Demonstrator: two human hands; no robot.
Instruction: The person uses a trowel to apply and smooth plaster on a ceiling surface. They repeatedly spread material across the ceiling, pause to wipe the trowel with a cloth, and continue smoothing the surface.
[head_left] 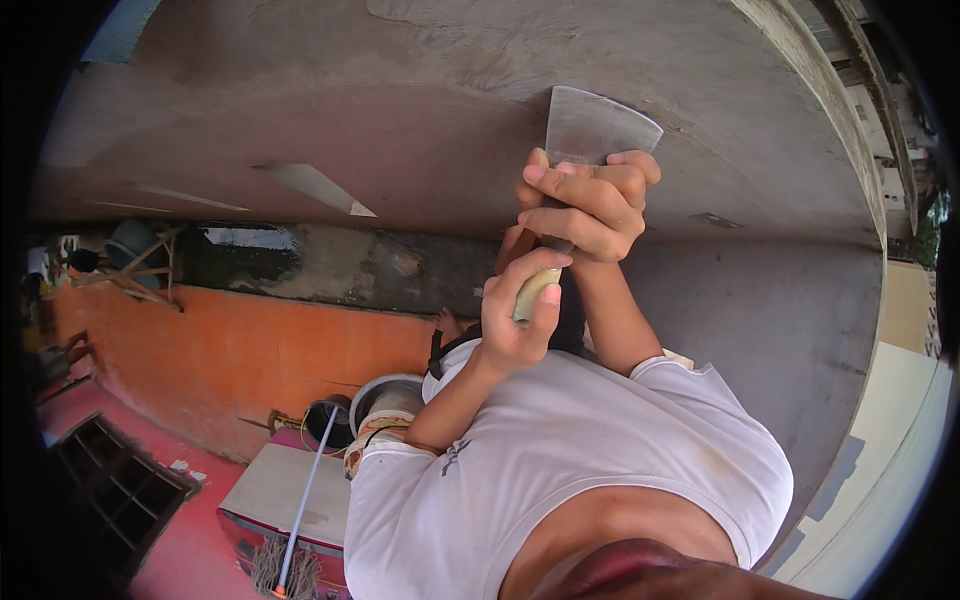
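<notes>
A scraper (601, 125) with a wide, flared metal blade and a yellowish handle is held in both hands in front of my chest. My left hand (517, 318) is closed round the handle, whose pale end shows between the fingers and thumb. Higher up, my right hand (598, 205) has its fingers curled at the base of the blade. The blade's broad edge points away from me, over the grey plastered wall (400, 130). I cannot tell whether that edge touches the plaster.
Beyond a wet concrete strip (345, 265) lies an orange floor (250, 340). At lower left are a mop (306, 500), a pale-topped box (275, 485), a black bucket (322, 425) and a round basin (370, 390). A wooden stand (150, 275) is at far left.
</notes>
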